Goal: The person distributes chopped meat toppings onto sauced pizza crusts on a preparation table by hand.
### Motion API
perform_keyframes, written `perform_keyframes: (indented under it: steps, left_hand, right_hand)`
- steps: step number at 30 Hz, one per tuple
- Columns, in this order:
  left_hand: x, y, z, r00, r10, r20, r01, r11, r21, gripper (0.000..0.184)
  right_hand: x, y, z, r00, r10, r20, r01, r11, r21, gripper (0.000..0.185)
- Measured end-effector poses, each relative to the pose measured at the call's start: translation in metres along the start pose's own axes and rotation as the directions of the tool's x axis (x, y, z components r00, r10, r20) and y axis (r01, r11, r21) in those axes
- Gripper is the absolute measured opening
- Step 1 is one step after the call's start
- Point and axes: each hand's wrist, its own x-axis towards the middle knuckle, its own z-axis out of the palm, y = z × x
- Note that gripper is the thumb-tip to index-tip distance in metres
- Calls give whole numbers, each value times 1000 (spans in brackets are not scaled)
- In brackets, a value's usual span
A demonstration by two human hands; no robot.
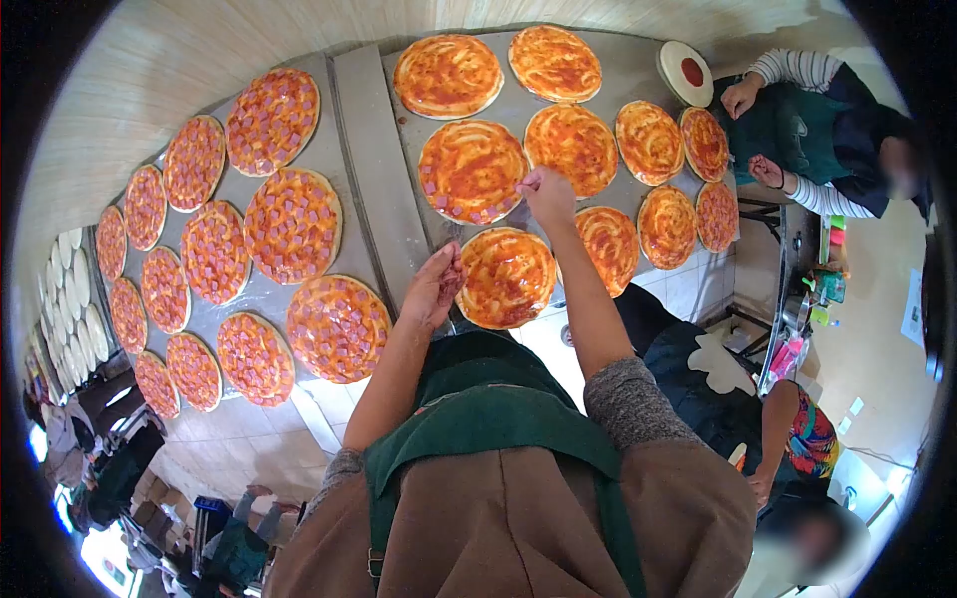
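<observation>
My right hand (548, 199) is at the right edge of a sauced pizza (472, 164), fingers pinched together. What sits between the fingertips is too small to make out. A few pink ham cubes lie along that pizza's lower and left rim. Cupped beside a nearer sauced pizza (506, 279), my left hand (434, 286) holds small pinkish pieces that look like diced ham. The nearer pizza carries sauce only.
Several ham-topped pizzas (294, 224) cover the left part of the metal table (364, 130). More sauced pizzas (570, 149) lie to the right. At the far right end a person in striped sleeves (797, 130) stands by a pizza base (685, 73) with a sauce spot. Another person (708, 379) is close on my right.
</observation>
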Motion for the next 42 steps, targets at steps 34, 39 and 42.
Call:
perform_keyframes:
  steps: [34, 39, 42]
  left_hand:
    - [46, 9, 52, 997, -80, 16, 81, 994, -78, 15]
    - [41, 10, 51, 995, -98, -12, 97, 994, -56, 15]
    - [43, 8, 47, 995, -92, -35, 89, 994, -70, 17]
  right_hand:
    - [21, -2, -25, 905, -403, -136, 373, 906, -201, 12]
    - [15, 3, -14, 887, -435, -158, 411, 897, -162, 11]
    - [19, 4, -23, 965, -225, -132, 231, 972, 33, 15]
